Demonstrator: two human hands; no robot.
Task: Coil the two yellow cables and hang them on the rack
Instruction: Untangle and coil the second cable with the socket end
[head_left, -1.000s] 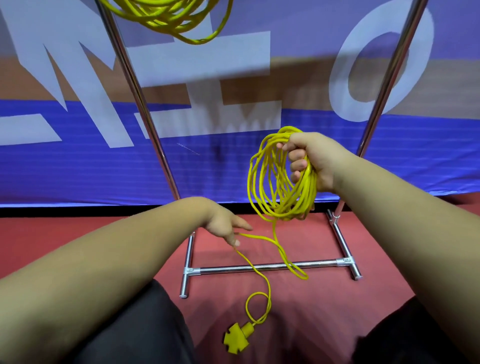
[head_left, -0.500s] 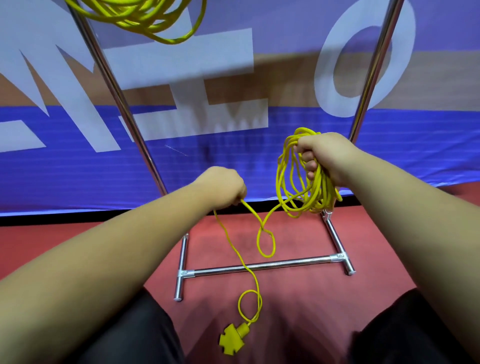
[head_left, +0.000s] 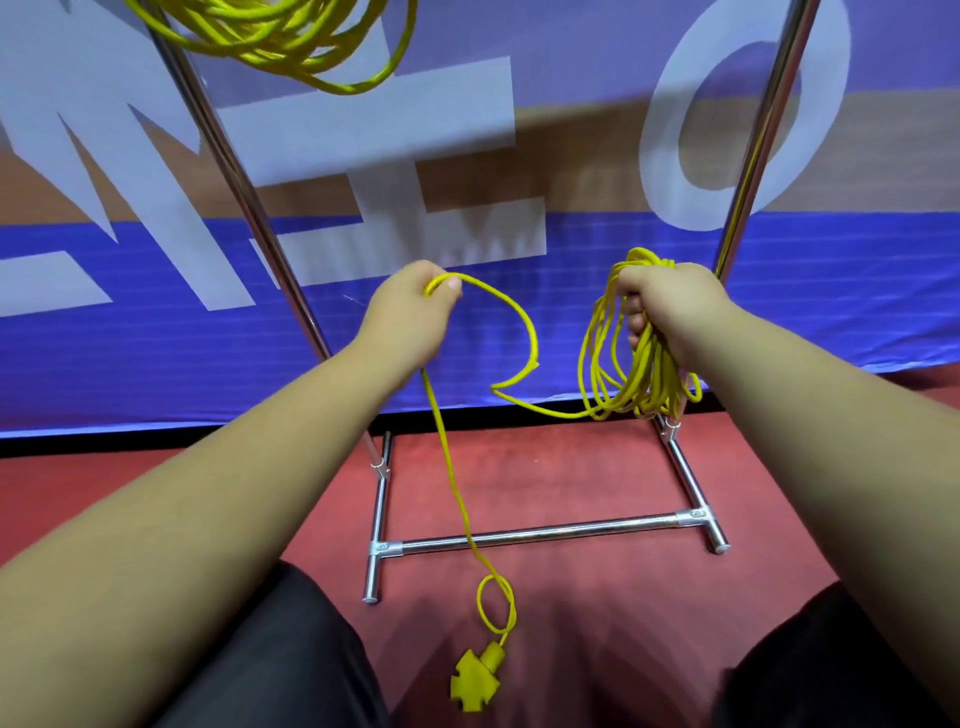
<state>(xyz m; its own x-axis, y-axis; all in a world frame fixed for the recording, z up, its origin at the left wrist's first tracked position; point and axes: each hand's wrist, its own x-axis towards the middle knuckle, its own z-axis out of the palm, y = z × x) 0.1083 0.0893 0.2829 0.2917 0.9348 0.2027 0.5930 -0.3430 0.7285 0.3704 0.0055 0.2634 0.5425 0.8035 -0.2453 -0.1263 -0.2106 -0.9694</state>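
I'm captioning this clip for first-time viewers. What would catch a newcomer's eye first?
The yellow cable stands out: the right hand grips its coiled loops at centre right, the left hand pinches a loose stretch beside it, and the tail drops to a yellow plug at bottom centre. A second yellow coil hangs at top left by the chrome rack, against a blue banner.

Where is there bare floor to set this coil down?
Bare red floor lies inside the rack base, between its two feet and behind the crossbar, right of the hanging cable tail. More lies left of the left foot. In front of the crossbar it is crowded: the plug lies between the knees.
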